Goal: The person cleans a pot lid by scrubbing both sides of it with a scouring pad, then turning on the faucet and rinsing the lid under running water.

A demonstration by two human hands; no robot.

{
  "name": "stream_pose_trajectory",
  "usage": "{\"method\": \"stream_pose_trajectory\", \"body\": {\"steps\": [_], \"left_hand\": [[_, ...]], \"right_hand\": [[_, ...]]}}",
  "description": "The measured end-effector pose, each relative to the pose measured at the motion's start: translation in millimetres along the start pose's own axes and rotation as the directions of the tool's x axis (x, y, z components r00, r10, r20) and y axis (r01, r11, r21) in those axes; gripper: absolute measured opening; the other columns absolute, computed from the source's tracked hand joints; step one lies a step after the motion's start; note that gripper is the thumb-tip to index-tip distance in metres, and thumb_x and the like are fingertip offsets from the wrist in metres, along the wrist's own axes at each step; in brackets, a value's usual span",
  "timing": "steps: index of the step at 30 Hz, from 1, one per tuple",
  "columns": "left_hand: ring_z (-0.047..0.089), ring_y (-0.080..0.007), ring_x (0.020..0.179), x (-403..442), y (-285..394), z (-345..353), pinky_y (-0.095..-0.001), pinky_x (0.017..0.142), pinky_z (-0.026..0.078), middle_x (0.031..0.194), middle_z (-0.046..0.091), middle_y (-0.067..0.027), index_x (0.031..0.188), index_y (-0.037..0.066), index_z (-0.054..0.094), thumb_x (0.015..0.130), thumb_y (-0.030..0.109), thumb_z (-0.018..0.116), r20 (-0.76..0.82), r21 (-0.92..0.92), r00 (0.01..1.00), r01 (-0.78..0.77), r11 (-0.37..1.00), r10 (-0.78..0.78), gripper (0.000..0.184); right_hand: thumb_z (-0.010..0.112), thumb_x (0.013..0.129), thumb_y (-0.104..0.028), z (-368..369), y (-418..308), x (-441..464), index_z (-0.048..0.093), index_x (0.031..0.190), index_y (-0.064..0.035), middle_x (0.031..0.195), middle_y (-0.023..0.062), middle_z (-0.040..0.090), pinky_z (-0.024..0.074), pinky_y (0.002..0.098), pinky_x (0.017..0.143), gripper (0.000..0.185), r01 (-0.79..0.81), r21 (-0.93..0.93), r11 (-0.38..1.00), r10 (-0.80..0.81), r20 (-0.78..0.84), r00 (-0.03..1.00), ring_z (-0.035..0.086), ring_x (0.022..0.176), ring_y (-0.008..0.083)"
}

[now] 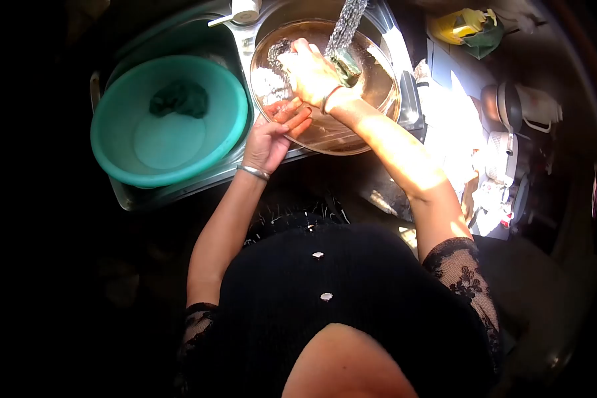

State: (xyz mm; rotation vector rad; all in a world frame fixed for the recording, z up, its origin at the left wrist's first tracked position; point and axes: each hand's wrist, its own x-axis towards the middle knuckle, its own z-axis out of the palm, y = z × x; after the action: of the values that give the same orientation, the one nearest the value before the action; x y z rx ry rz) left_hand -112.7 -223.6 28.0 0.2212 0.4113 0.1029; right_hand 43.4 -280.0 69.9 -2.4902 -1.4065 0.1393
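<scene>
A round glass lid or plate (pixel 331 136), see-through and brownish, is tilted over the right sink basin. My left hand (pixel 272 136) holds its lower left edge, with some fingers showing through the glass. On its upper left part, my right hand (pixel 310 71) presses down with curled fingers, closed on a grey scouring pad (pixel 280 50). White foam (pixel 270 85) lies beside the pad. Just right of my right hand are the faucet (pixel 343 60) with its silvery patterned covering and a greenish piece at its lower end.
A green plastic basin (pixel 169 174) with a dark cloth (pixel 179 99) inside sits in the left sink. A white cup (pixel 247 9) stands at the sink's back edge. Pots (pixel 509 106), a perforated container (pixel 501 158) and a yellow package (pixel 459 26) are at the right.
</scene>
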Motion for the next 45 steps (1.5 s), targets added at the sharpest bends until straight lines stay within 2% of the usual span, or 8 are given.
{"method": "stream_pose_trajectory", "body": {"steps": [4,14,18,24,31,38,44,45], "left_hand": [[0.046,-0.0453,0.117,-2.3,2.3,6.6,-0.0528,0.102,0.040,0.127,0.042,-0.0291,0.117,-0.007,0.033,0.067,-0.016,0.039,-0.005,0.022,1.000,-0.026,0.999,0.026,0.051],[0.048,-0.0374,0.119,2.6,-0.3,-1.6,-0.0464,0.102,0.041,0.127,0.048,-0.0197,0.131,-0.003,0.032,0.071,-0.013,0.040,0.023,0.026,0.998,-0.057,0.998,0.056,0.062],[0.046,-0.0387,0.121,-1.3,1.9,9.5,-0.0489,0.102,0.040,0.130,0.045,-0.0223,0.131,-0.006,0.031,0.071,-0.011,0.039,-0.001,0.016,1.000,-0.014,1.000,0.014,0.060],[0.036,-0.0328,0.130,0.4,5.1,10.1,-0.0468,0.110,0.025,0.139,0.039,-0.0181,0.135,0.001,0.036,0.092,0.058,0.032,-0.043,-0.166,0.998,-0.046,0.985,0.040,0.071],[0.058,-0.0320,0.104,19.5,3.6,-14.9,-0.0461,0.093,0.046,0.109,0.061,-0.0202,0.100,0.004,0.054,0.097,0.031,0.044,-0.027,-0.050,0.999,-0.024,0.998,0.023,0.029],[0.058,-0.0413,0.104,18.7,1.7,-2.1,-0.0499,0.088,0.050,0.110,0.059,-0.0274,0.092,0.000,0.052,0.098,0.026,0.041,-0.243,0.272,0.965,-0.027,0.962,0.096,0.028],[0.059,-0.0396,0.104,18.7,2.1,-5.5,-0.0482,0.086,0.051,0.109,0.060,-0.0260,0.091,0.002,0.054,0.098,0.027,0.043,-0.258,0.309,0.957,-0.048,0.950,0.132,0.028],[0.059,-0.0393,0.104,19.0,1.5,-8.9,-0.0481,0.086,0.051,0.110,0.060,-0.0256,0.091,0.002,0.054,0.098,0.027,0.043,-0.257,0.313,0.955,-0.060,0.948,0.146,0.028]], "right_hand": [[0.049,0.085,-0.016,15.6,19.2,56.3,0.062,0.102,-0.0115,0.119,0.0163,0.046,0.0439,0.0437,0.090,0.022,-0.178,-0.015,0.984,0.177,-0.054,0.983,0.048,0.109,0.0356],[0.060,0.078,-0.012,5.9,-14.0,-39.0,0.064,0.104,-0.0115,0.105,0.0151,0.052,0.0462,0.0409,0.085,0.027,0.235,0.126,0.964,-0.222,-0.111,0.969,0.052,0.097,0.0328],[0.054,0.085,-0.021,2.7,-1.3,20.9,0.062,0.100,-0.0116,0.113,0.0138,0.048,0.0469,0.0422,0.084,0.019,-0.088,-0.021,0.996,0.088,-0.016,0.996,0.051,0.101,0.0328],[0.058,0.076,-0.017,15.3,-52.8,-13.8,0.063,0.094,-0.0080,0.105,0.0125,0.051,0.0471,0.0427,0.079,0.021,0.094,0.080,0.992,-0.093,-0.026,0.995,0.051,0.099,0.0324],[0.062,0.072,-0.011,-7.1,-24.3,-133.3,0.060,0.096,-0.0110,0.107,0.0132,0.050,0.0472,0.0449,0.075,0.024,0.192,0.171,0.966,-0.150,-0.234,0.961,0.054,0.090,0.0344],[0.057,0.082,-0.013,-25.9,88.8,-171.3,0.057,0.103,-0.0105,0.106,0.0155,0.047,0.0480,0.0430,0.078,0.021,-0.124,-0.036,0.992,0.106,-0.312,0.944,0.055,0.092,0.0340],[0.053,0.082,-0.016,-38.4,161.5,-93.0,0.057,0.110,-0.0124,0.111,0.0157,0.050,0.0454,0.0410,0.087,0.029,-0.366,0.065,0.928,0.371,-0.106,0.922,0.052,0.105,0.0316],[0.054,0.081,-0.015,-28.7,161.1,-104.3,0.057,0.109,-0.0127,0.112,0.0161,0.049,0.0454,0.0416,0.087,0.028,-0.130,-0.114,0.985,0.135,0.032,0.990,0.051,0.106,0.0321]]}}
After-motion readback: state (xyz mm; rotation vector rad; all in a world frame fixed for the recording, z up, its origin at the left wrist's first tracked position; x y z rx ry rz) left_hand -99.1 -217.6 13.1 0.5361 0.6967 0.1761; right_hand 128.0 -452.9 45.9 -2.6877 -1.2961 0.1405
